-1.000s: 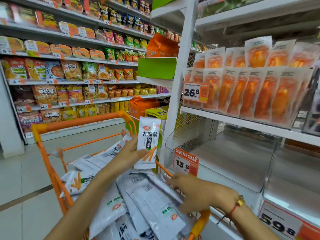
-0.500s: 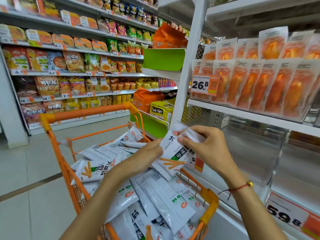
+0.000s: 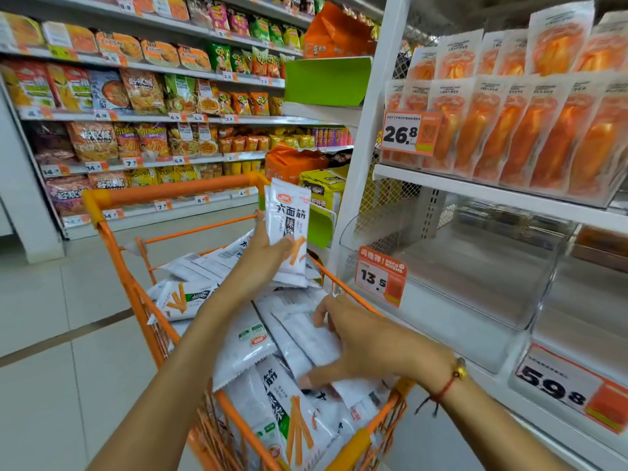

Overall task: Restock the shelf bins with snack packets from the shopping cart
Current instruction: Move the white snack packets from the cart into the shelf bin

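My left hand [image 3: 263, 258] holding a white snack packet [image 3: 287, 232] upright above the orange cart [image 3: 163, 195], thumb across its front, long axis vertical, top edge up, my right hand [image 3: 368, 345] spread wide, fingertips touching packets in the cart [image 3: 306, 338], clear bin [image 3: 452, 266] right of the cart.

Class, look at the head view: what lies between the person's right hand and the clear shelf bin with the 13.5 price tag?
In the head view, the cart's orange rim runs between the right hand and the clear bin; the 13.5 tag hangs on the bin's front.
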Demonstrator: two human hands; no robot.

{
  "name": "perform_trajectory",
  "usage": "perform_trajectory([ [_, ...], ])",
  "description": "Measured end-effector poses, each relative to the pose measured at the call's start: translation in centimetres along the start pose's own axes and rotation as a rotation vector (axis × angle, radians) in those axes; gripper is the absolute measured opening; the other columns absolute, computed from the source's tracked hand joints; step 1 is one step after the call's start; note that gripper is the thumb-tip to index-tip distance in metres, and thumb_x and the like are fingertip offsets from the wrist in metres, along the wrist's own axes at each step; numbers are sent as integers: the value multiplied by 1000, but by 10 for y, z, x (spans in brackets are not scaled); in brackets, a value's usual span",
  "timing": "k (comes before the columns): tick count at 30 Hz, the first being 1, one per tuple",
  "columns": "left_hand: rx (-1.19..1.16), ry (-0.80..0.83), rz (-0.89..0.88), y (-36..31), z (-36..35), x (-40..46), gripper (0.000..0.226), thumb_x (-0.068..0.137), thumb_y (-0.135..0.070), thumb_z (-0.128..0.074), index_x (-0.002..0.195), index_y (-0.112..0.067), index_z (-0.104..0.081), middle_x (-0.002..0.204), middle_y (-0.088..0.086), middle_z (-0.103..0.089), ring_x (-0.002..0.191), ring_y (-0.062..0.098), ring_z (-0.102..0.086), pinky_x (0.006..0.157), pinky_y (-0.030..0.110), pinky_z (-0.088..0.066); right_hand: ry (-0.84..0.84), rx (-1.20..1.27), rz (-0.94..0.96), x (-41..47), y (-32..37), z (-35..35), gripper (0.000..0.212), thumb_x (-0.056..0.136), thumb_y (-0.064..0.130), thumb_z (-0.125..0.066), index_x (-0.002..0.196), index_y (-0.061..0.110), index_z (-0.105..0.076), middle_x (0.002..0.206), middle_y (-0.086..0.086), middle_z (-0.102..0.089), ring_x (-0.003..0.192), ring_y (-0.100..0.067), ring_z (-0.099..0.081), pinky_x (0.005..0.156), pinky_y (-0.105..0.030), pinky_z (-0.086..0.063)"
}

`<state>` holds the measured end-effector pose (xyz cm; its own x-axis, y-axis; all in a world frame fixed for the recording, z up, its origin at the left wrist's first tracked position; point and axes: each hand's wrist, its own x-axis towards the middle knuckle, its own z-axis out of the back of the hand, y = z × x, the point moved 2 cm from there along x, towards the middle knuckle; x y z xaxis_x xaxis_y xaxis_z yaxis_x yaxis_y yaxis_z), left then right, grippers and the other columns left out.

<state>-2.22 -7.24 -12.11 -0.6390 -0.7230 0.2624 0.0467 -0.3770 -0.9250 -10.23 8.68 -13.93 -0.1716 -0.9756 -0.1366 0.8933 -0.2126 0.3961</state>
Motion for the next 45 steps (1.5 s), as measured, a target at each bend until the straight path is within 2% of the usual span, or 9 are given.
perform_trajectory([
  [9,-56,39,-10,-16,-1,-1,32,99,-14,-40,124,-33,-43,125,-14,-49,107,10,-52,92,32,-36,-11,499,-28,-21,-37,64,28,87,0,-60,104,20,-71,106,-6,-73,95,-17,-66,79,-25,-54],
  [15,78,367,73,-17,-26,-5,74,81,-39,-53,150,-25,-28,154,-11,-28,143,15,-26,117,41,-20,-206,506,51,-24,-43,72,29,67,16,-84,90,20,-69,84,1,-73,74,-11,-68,70,-31,-54],
  [22,-70,348,167,-25,-47,-9,15,91,-33,-49,102,-34,-59,142,8,-48,132,33,-42,112,51,-30,-872,392,96,-15,-39,72,66,57,25,-90,115,31,-58,93,11,-56,84,-4,-55,67,-14,-48],
  [26,-83,477,162,-29,-56,-14,57,55,-44,-66,111,-38,-57,125,-1,-58,116,24,-55,106,50,-39,-999,515,138,-10,-38,66,65,62,25,-88,120,28,-58,102,10,-60,96,-1,-55,77,-12,-46],
  [29,-105,530,151,-31,-61,-15,53,83,-28,-65,132,-29,-44,129,1,-59,109,18,-61,98,39,-48,-1106,452,63,-3,-39,57,72,69,41,-81,131,26,-47,121,5,-54,111,-16,-52,89,-30,-47],
  [32,-277,422,186,-33,-71,-12,42,96,-20,-52,136,-24,-40,118,3,-63,94,16,-65,80,31,-54,-962,627,-161,6,-44,52,89,73,68,-62,138,13,-38,137,-7,-47,123,-22,-49,100,-38,-45],
  [36,-260,352,205,-42,-92,16,20,97,-11,-47,117,-16,-50,97,4,-66,83,22,-62,81,37,-53,-545,968,-221,11,-54,57,26,100,26,-45,117,11,-56,113,-10,-65,90,-15,-62,83,-26,-50],
  [39,-220,473,311,-50,-111,39,17,98,-16,-46,105,-9,-60,79,7,-69,80,27,-65,92,47,-49,-485,1091,-277,13,-74,74,19,101,19,-41,102,17,-59,87,-2,-64,74,-11,-59,69,-23,-48],
  [45,42,646,416,-66,-158,84,21,98,-22,-45,82,-13,-56,70,3,-67,56,13,-65,55,25,-54,-431,1124,-553,28,-130,99,19,98,22,-46,81,18,-52,76,-2,-55,68,-14,-51,66,-30,-43],
])
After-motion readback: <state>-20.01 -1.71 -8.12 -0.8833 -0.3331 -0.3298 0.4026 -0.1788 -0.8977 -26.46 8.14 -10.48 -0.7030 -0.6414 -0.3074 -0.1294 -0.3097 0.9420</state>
